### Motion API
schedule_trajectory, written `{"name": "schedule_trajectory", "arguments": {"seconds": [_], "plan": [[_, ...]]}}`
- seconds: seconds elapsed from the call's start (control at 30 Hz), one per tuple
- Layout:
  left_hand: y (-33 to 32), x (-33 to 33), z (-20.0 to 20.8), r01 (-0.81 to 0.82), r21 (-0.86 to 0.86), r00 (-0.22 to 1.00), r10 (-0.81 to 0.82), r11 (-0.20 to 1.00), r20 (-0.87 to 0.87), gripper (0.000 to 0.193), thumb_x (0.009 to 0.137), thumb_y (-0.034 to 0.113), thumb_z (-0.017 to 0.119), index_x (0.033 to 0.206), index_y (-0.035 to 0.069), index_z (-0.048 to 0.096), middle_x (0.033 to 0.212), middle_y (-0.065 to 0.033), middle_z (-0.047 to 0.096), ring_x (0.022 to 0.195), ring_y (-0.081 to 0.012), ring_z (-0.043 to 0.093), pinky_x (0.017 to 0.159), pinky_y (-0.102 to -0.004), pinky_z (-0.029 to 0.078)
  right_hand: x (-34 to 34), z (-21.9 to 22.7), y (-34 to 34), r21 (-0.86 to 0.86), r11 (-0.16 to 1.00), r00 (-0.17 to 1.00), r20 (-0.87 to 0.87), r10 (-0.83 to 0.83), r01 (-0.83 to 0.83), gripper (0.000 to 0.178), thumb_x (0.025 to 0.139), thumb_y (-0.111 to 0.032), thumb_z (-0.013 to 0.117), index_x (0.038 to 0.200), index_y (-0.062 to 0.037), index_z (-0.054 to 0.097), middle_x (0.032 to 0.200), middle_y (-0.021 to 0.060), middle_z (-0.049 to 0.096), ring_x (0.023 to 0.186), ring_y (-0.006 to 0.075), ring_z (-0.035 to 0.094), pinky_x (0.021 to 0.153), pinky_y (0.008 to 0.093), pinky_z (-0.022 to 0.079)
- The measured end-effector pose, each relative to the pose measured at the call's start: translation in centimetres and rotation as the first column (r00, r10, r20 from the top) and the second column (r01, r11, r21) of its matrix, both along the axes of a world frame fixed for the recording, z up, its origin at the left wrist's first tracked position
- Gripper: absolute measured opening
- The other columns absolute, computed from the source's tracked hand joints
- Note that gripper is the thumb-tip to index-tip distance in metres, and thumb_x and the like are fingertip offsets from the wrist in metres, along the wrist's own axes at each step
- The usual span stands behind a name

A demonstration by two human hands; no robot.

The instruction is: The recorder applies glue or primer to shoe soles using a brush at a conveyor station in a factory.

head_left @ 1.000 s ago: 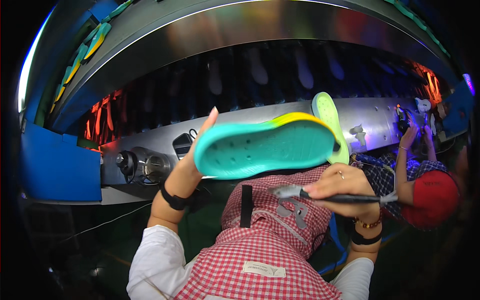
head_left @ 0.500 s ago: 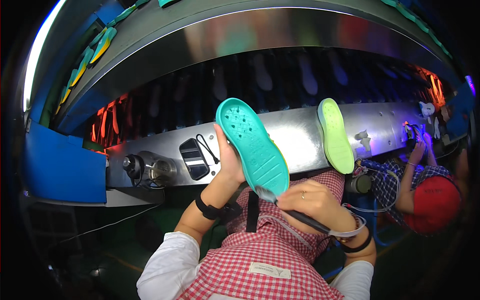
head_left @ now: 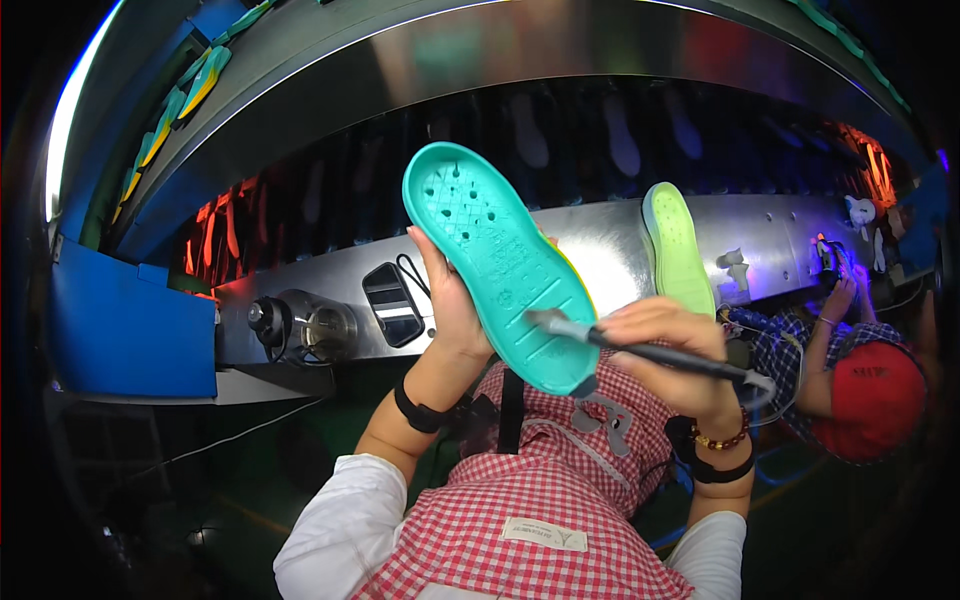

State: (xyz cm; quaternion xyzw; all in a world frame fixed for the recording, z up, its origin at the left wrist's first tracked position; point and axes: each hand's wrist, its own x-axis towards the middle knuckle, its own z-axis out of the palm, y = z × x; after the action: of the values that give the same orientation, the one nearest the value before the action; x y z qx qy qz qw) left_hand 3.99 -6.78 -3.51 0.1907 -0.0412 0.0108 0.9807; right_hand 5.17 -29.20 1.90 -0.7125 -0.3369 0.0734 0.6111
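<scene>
A pale label [head_left: 545,534] on the checked apron [head_left: 560,485] carries small dark print, with a little emblem toward its right end. The red cap [head_left: 875,405] at the right bears a short line of dark lettering. Faint moulded marks show in the middle of the teal sole [head_left: 500,265], too small to make out.

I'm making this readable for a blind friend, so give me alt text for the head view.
A person's left hand holds a teal shoe sole while the right hand holds a dark-handled brush, its tip over the sole's lower half. Beyond, a pale green sole rests on a metal ledge; at far right is a co-worker in a red cap.
</scene>
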Motion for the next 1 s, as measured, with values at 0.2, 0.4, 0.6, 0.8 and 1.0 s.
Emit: {"name": "schedule_trajectory", "arguments": {"seconds": [0.2, 0.4, 0.6, 0.8, 1.0], "plan": [[0.6, 0.8, 2.0, 0.018, 0.047, 0.996, -0.022, 0.999, 0.090, 0.087, 0.081, 0.075, 0.031, 0.131, 0.004, 0.041, 0.121, -0.0175, 0.052, 0.108, -0.0339, 0.053, 0.099, -0.0508, 0.039, 0.4, -1.0, -0.9, 0.216, 0.923, 0.922, -0.155, 0.354, -0.318, 0.022, 0.072, 0.003, 0.069, 0.094, -0.0005, 0.067, 0.095, 0.0131, 0.068, 0.099, 0.0248, 0.062, 0.092, 0.0378, 0.046], [-2.6, -0.7, 5.4, -0.096, 0.109, 0.978, 0.114, 0.989, -0.174, 0.074, 0.090, 0.061, 0.026, 0.133, 0.002, 0.040, 0.129, -0.0209, 0.048, 0.111, -0.0355, 0.053, 0.099, -0.0490, 0.040, 0.3, -2.3, 0.8, 0.575, 0.814, 0.680, -0.630, 0.374, 0.085, 0.018, 0.083, 0.003, 0.059, 0.101, 0.0048, 0.059, 0.108, 0.0174, 0.062, 0.100, 0.0203, 0.061, 0.091, 0.0334, 0.047], [-2.9, -1.4, 2.9, 0.008, 0.003, 1.000, -0.008, 1.000, 0.004, 0.059, 0.095, 0.041, 0.026, 0.131, -0.003, 0.042, 0.119, -0.0206, 0.056, 0.104, -0.0333, 0.059, 0.093, -0.0421, 0.046, -1.1, -1.8, 1.2, 0.281, 0.949, 0.930, -0.290, 0.224, -0.141, 0.021, 0.079, 0.004, 0.062, 0.100, 0.0026, 0.063, 0.101, 0.0152, 0.065, 0.095, 0.0181, 0.061, 0.086, 0.0289, 0.048], [-1.9, -0.2, 1.8, -0.034, 0.046, 0.993, 0.039, 0.998, -0.112, 0.064, 0.092, 0.048, 0.031, 0.134, 0.000, 0.040, 0.130, -0.0232, 0.047, 0.114, -0.0364, 0.052, 0.098, -0.0497, 0.040, -0.5, -0.5, 1.7, 0.206, 0.976, 0.946, -0.298, 0.132, -0.071, 0.024, 0.079, 0.006, 0.062, 0.102, 0.0024, 0.063, 0.099, 0.0161, 0.065, 0.091, 0.0178, 0.063, 0.079, 0.0261, 0.050], [-1.4, -0.3, 2.3, 0.030, 0.048, 0.999, -0.028, 0.998, -0.042, 0.055, 0.094, 0.038, 0.035, 0.130, -0.003, 0.042, 0.121, -0.0216, 0.055, 0.107, -0.0306, 0.058, 0.094, -0.0432, 0.046, 1.0, 0.8, 1.0, 0.179, 0.961, 0.972, -0.074, 0.225, -0.209, 0.024, 0.074, 0.004, 0.067, 0.098, 0.0007, 0.067, 0.095, 0.0148, 0.068, 0.088, 0.0214, 0.065, 0.079, 0.0297, 0.051]]}}
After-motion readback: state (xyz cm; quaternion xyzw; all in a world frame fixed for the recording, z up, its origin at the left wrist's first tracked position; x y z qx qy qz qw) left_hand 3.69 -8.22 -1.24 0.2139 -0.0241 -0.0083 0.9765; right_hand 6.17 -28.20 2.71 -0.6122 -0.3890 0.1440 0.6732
